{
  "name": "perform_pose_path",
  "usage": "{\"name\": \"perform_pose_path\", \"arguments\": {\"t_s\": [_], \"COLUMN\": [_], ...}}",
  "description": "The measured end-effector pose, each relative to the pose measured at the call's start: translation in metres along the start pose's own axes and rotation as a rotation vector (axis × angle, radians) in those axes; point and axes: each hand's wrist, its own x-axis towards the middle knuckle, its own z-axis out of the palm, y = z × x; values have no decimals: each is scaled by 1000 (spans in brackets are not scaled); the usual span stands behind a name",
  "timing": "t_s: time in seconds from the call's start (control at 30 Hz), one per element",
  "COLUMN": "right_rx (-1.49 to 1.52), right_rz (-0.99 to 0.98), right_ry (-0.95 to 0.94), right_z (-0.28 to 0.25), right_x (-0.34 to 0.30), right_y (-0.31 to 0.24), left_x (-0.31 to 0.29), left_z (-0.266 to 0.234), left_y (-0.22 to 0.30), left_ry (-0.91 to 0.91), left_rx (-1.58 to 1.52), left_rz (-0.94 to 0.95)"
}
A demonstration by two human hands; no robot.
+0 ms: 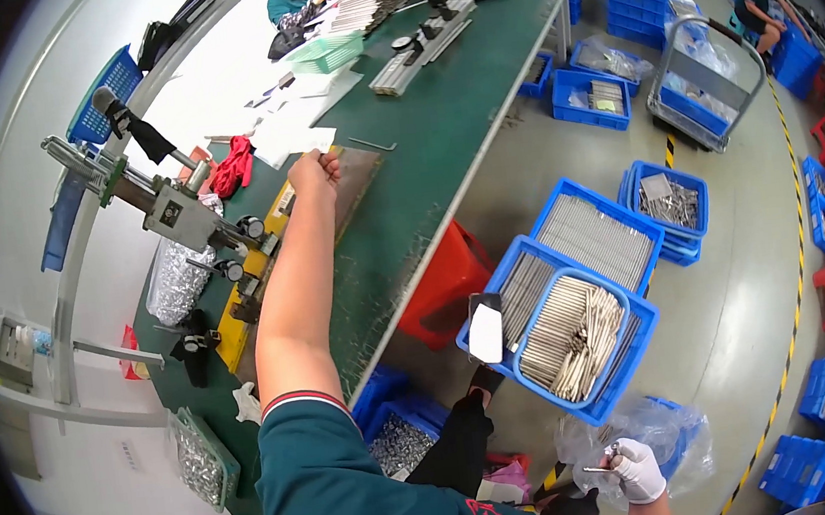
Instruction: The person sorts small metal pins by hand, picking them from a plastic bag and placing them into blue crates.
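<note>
My left hand [314, 172], bare, reaches out over the green workbench [412, 157] with its fingers curled in. It is beside white paper sheets [297, 134] and a flat clear plastic sheet or bag [356, 178]; what the fingers hold, if anything, is hidden. Low on the right, my right hand [638, 472] wears a white glove. Its fingers close on a small shiny metal part [610, 458], too small to name exactly. Crumpled clear plastic [689, 445] lies around that hand. A hex key [373, 145] rests on the bench to the right of my left hand.
A press-like fixture [176, 212] stands left of my arm. Blue crates [634, 355] of metal rods sit right of the bench. A red stool [446, 284] is under the bench edge. A trolley [705, 76] stands farther off. Two other people sit in the background.
</note>
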Motion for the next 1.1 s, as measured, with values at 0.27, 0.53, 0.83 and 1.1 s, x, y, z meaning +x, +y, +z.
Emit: {"name": "perform_pose_path", "arguments": {"t_s": [0.27, 0.53, 0.83, 1.1], "right_rx": [-8, -140, -417, -475], "right_rz": [68, 185, 105, -34], "right_ry": [64, 206, 26, -93], "right_z": [109, 170, 205, 270], "right_x": [64, 121, 231, 391], "right_y": [-66, -105, -146, -165], "left_x": [129, 227, 300, 361], "left_z": [29, 28, 21, 24], "left_y": [34, 26, 39, 45], "left_ry": [94, 111, 134, 115], "left_rx": [-212, -223, -247, -273], "left_rz": [-56, -14, -23, -20]}}
